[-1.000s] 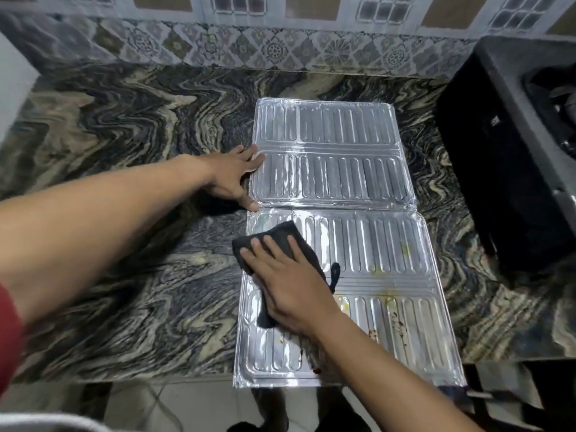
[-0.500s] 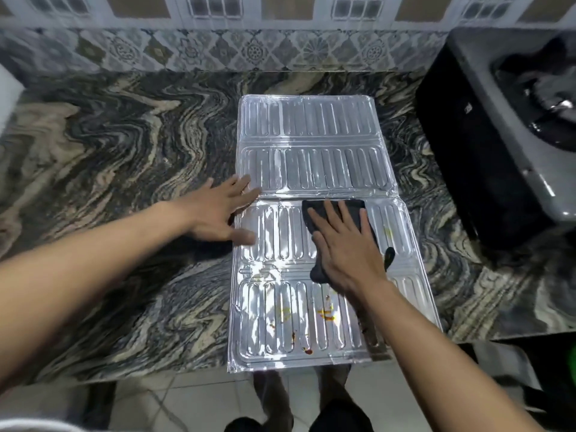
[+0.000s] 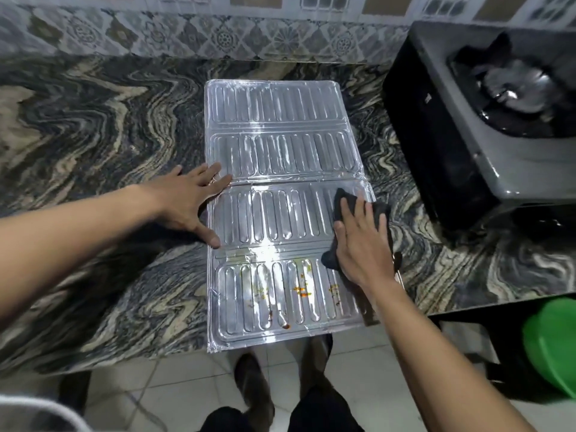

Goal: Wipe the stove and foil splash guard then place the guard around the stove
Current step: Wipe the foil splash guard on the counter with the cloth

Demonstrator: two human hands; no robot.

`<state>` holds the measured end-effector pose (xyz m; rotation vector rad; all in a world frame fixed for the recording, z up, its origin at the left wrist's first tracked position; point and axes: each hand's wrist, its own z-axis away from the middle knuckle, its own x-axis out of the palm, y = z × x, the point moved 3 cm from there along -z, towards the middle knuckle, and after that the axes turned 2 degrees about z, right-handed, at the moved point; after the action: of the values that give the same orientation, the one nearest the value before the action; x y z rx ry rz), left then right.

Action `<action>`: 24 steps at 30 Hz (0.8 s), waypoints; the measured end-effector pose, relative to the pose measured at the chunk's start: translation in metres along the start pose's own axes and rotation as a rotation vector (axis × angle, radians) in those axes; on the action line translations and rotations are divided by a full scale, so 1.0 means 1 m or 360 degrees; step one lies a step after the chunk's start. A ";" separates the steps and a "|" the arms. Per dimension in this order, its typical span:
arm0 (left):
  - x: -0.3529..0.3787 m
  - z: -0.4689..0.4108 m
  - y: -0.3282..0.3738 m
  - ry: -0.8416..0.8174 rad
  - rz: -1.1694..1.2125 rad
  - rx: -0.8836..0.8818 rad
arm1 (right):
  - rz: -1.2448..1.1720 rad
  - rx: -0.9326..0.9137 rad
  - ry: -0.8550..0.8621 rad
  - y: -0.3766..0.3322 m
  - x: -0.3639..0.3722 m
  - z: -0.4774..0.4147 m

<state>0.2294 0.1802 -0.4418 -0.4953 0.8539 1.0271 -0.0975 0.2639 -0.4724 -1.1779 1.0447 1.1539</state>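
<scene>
The ribbed foil splash guard (image 3: 280, 157) lies unfolded flat on the marble counter, its near end overhanging the front edge. Orange-red food stains dot the nearest panel. My left hand (image 3: 190, 201) rests flat with fingers spread on the guard's left edge at the middle fold. My right hand (image 3: 361, 241) presses a dark grey cloth (image 3: 344, 201) onto the right edge of the third panel; part of the cloth hangs past the guard onto the counter. The grey stove (image 3: 486, 126) with its black burner stands at the right, apart from the guard.
The patterned marble counter (image 3: 93, 157) stretches left of the guard, backed by a tiled wall (image 3: 218, 35). A green bucket (image 3: 551, 344) sits below the counter at the lower right. My legs and feet stand on the tiled floor under the guard's overhang.
My right hand has slid the cloth from the left of the near panels up and across to the right edge. My left hand shifted slightly along the left edge.
</scene>
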 end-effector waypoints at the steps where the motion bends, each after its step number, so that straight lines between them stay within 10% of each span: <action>1: -0.001 -0.001 0.000 -0.0021 0.0038 0.0007 | -0.0006 0.0047 0.0026 -0.003 0.002 0.005; 5: -0.013 -0.006 -0.006 -0.0071 0.0151 0.0036 | 0.0001 0.0064 0.0028 -0.026 0.007 -0.002; 17: -0.011 -0.007 -0.005 -0.0053 0.0183 -0.0047 | 0.0001 -0.1164 -0.0199 -0.156 0.035 0.076; 24: -0.012 -0.007 0.000 -0.0075 0.0140 -0.0117 | 0.0052 -0.0616 -0.0081 -0.044 0.017 0.048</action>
<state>0.2239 0.1683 -0.4360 -0.4972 0.8036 1.1497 -0.0513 0.3120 -0.4785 -1.4258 0.8249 1.4474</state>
